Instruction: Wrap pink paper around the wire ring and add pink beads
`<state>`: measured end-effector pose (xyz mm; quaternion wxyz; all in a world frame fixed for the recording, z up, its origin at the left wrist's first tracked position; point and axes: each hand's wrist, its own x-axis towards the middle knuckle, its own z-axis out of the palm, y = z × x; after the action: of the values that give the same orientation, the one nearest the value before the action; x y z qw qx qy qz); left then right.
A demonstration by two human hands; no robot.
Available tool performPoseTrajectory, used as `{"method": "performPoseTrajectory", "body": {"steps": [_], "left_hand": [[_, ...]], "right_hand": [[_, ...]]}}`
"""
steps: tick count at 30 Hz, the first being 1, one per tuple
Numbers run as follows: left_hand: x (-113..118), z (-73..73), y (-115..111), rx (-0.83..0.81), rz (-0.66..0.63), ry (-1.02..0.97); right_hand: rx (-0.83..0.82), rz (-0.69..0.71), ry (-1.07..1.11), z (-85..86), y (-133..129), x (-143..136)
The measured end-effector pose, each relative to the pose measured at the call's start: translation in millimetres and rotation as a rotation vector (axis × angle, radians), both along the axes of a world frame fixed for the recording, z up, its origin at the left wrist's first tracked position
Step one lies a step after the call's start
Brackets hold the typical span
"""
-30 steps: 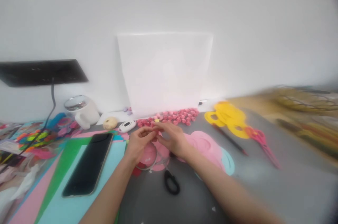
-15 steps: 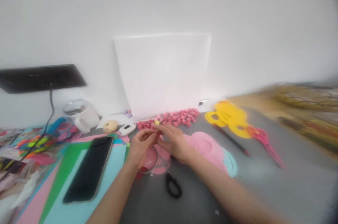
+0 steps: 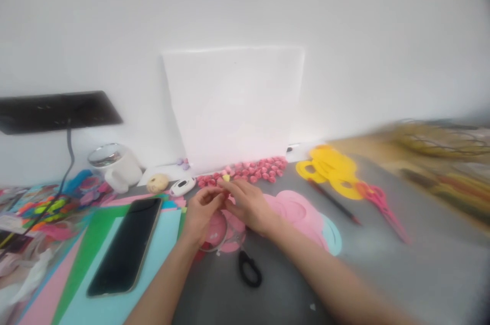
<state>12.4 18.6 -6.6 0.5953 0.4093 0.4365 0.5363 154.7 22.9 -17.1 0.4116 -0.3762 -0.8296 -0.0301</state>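
My left hand (image 3: 201, 213) and my right hand (image 3: 248, 205) meet at the fingertips over a pile of pink paper pieces (image 3: 231, 238). The fingers of both are pinched together, and what lies between them is too small and hidden to name. Just beyond the fingertips is a bit of yellow (image 3: 226, 178). Many small rolled pink-red pieces (image 3: 264, 168) lie behind my hands. Below them, black-handled scissors (image 3: 250, 269) rest on the grey table, their blades partly hidden.
A phone (image 3: 125, 248) lies on coloured sheets (image 3: 82, 243) at left, near a white mug (image 3: 122, 167). At right are yellow paper cutouts (image 3: 331, 164), a pencil (image 3: 335, 202) and pink scissors (image 3: 385, 207). A white board (image 3: 237, 105) leans against the wall.
The view has shifted slightly, so everything appears a little further left. Both hands stay together at the fingertips with only slight finger movement.
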Motion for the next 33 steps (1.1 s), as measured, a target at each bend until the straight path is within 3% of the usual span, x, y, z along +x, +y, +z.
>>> {"method": "performPoseTrajectory", "body": {"steps": [12, 19, 26, 33], "left_hand": [[4.4, 0.3, -4.5, -0.038, 0.014, -0.047], [5.0, 5.0, -4.7, -0.052, -0.022, -0.119], [5.7, 7.9, -6.1, -0.023, 0.02, -0.028], [-3.0, 0.5, -0.5, 0.024, -0.028, 0.055]], "right_hand": [[-0.019, 0.018, -0.032, -3.5, -1.6, -2.0], [0.005, -0.095, 0.012, -0.9, -2.1, -1.3], [0.011, -0.077, 0.056, -1.3, -0.5, -0.9], [-0.125, 0.154, 0.162, 1.1, 3.3, 4.2]]}}
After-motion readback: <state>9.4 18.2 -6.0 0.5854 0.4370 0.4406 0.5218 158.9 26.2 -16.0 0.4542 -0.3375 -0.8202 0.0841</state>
